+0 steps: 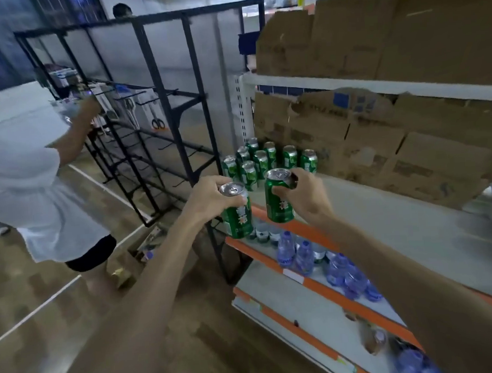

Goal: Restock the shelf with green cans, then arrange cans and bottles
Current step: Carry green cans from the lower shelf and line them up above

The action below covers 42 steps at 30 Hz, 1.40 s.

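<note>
**2 cans in hand at the shelf's front left corner**

The left hand (211, 198) curls its fingers round the upper wall of the left can (236, 215). The right hand (303, 194) wraps the right can (278, 198) from the side, thumb across the front and fingers behind the rim. Both grips sit high, probably so the bases stay free to set down.

Both cans hang in the air, side by side and just apart. The right can is over the orange front edge of the shelf (385, 215); the left can is just outside its left front corner. Each long axis runs near vertical, silver top up, the tops tipped slightly toward the camera.

About 8 cans (262, 159) stand upright in rows at the shelf's back left corner, beside boxes (380, 137), likely leaving the front free for these 2. Bottles (304, 257) stand along the front edge of the level below.
</note>
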### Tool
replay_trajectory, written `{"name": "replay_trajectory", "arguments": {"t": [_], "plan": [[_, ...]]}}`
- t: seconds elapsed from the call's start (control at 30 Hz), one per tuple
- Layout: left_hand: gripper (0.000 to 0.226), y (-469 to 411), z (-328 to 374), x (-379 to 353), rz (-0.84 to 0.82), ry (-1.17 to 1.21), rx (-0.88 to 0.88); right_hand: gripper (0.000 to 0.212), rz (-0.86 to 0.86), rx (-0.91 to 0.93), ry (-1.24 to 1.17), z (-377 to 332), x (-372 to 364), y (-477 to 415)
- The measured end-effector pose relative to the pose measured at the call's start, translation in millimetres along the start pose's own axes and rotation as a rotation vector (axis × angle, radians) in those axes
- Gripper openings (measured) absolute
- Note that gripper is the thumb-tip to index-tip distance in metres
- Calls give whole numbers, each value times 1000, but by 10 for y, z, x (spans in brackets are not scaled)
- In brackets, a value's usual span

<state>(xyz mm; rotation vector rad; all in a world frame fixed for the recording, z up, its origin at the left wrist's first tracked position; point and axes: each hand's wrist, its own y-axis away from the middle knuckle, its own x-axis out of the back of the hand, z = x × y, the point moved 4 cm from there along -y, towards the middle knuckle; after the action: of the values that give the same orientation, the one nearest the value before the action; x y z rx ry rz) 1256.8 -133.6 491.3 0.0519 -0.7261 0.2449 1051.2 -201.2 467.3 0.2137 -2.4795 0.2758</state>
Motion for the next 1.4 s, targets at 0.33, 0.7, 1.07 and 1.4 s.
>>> {"name": "replay_trajectory", "arguments": {"t": [0.33, 0.7, 1.07, 1.4], "plan": [[61, -1614, -313, -190, -284, 32, -208, 28, 207, -303, 50, 495, -371, -762], [62, -2818, -198, -867, -577, 75, -319, 39, 400, -496, 135, 816, -264, -1202], [61, -3773, -342, -1282, -611, 44, -274, 49, 405, -573, 91, 1237, -437, -2042], [62, -4112, -402, -1721, -690, 14, -328, 39, 387, -602, 97, 1406, -706, -2502]]}}
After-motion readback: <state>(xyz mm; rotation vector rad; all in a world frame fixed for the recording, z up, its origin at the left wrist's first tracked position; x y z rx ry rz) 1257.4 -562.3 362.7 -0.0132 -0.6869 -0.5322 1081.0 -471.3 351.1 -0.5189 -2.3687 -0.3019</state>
